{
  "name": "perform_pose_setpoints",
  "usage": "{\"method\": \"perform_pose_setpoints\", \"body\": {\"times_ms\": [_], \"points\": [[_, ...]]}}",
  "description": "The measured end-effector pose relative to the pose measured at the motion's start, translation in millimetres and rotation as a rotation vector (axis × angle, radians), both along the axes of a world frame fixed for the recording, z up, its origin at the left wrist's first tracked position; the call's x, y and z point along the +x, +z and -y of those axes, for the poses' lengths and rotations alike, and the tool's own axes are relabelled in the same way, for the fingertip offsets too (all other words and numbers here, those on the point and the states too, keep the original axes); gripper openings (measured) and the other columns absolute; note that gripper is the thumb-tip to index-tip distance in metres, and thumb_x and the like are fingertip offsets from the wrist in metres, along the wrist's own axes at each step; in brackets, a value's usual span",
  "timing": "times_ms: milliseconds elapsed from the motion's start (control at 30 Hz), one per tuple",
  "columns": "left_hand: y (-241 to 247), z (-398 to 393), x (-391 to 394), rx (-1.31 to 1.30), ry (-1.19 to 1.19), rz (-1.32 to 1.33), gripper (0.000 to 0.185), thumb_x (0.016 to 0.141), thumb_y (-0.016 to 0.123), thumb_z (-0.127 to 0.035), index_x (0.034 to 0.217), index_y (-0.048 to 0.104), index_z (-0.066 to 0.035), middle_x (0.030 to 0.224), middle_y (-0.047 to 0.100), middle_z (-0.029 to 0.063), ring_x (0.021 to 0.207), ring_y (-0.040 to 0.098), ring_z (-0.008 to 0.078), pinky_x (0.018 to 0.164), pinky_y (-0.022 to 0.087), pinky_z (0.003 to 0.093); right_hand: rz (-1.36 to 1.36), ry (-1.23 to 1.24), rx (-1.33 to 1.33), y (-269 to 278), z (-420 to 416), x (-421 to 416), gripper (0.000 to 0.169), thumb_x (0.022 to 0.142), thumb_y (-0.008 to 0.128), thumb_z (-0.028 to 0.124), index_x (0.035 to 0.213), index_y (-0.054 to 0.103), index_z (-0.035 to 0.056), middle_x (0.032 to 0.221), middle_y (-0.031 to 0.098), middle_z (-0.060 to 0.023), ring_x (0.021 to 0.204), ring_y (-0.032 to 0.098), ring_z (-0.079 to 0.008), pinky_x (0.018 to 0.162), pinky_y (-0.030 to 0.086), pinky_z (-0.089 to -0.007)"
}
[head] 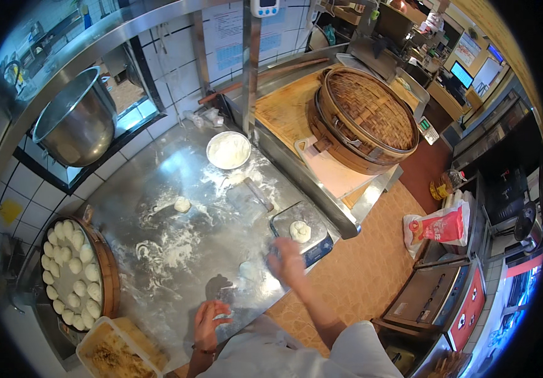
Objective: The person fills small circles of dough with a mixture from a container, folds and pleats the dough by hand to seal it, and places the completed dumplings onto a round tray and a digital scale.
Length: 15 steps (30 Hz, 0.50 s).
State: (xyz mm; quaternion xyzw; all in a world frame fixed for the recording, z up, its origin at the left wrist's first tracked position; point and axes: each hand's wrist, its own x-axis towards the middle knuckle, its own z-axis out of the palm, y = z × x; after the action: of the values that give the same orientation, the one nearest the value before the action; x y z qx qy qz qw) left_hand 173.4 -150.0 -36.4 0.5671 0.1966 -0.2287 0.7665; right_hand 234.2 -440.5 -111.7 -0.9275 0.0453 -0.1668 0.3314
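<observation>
My right hand [286,261], blurred, is beside the near edge of a small kitchen scale [317,253]; whether its fingers hold anything cannot be told. A lump of pale dough [300,231] rests on the scale's pan. My left hand [211,319] hovers over the near edge of the steel worktop [195,283], fingers apart and nothing seen in them. Farther off, a small dough piece [182,204] lies among scattered flour [169,250]. A dough scraper [255,196] lies behind the scale, near a bowl of flour [229,150].
A round bamboo steamer [110,279] with several dough balls [75,265] stands left, by a plastic tub of crumbly filling [120,352]. A covered bamboo steamer [366,118] sits at the back right beyond a raised metal edge [314,189]. A steel pot [77,123] is at upper left.
</observation>
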Motion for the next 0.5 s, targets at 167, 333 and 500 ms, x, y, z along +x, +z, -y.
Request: {"method": "perform_pose_setpoints", "body": {"times_ms": [167,333,500], "points": [[2.7,-8.7,6.7,-0.03,0.017,0.003,0.027,0.106,0.049,-0.028,0.109,0.059,-0.003,0.101,0.068,0.0138,0.086,0.068,0.0226,0.07,0.06,0.0382,-0.058,-0.265,-0.238,-19.3,74.8,25.1,0.06,0.078,0.077,0.017,0.131,0.055,-0.0025,0.129,0.055,-0.0242,0.116,0.052,-0.0431,0.1,0.044,-0.048],[1.5,-28.7,4.9,-0.035,0.095,0.003,0.026,0.105,0.05,-0.028,0.108,0.06,-0.004,0.101,0.068,0.0122,0.086,0.069,0.0222,0.069,0.06,0.0367,-0.18,-0.207,-0.136,-30.4,91.9,38.0,0.055,0.074,0.082,0.024,0.119,0.063,0.0007,0.118,0.061,-0.0211,0.11,0.06,-0.0382,0.095,0.049,-0.0441],[5.7,-44.7,2.2,-0.021,0.139,0.004,0.027,0.106,0.049,-0.028,0.108,0.06,-0.004,0.1,0.068,0.011,0.087,0.068,0.0206,0.07,0.06,0.0355,-0.37,-0.25,-0.041,-47.4,113.1,38.5,0.053,0.062,0.09,0.028,0.102,0.066,0.0026,0.09,0.067,-0.0152,0.083,0.067,-0.0301,0.076,0.054,-0.0392]]}}
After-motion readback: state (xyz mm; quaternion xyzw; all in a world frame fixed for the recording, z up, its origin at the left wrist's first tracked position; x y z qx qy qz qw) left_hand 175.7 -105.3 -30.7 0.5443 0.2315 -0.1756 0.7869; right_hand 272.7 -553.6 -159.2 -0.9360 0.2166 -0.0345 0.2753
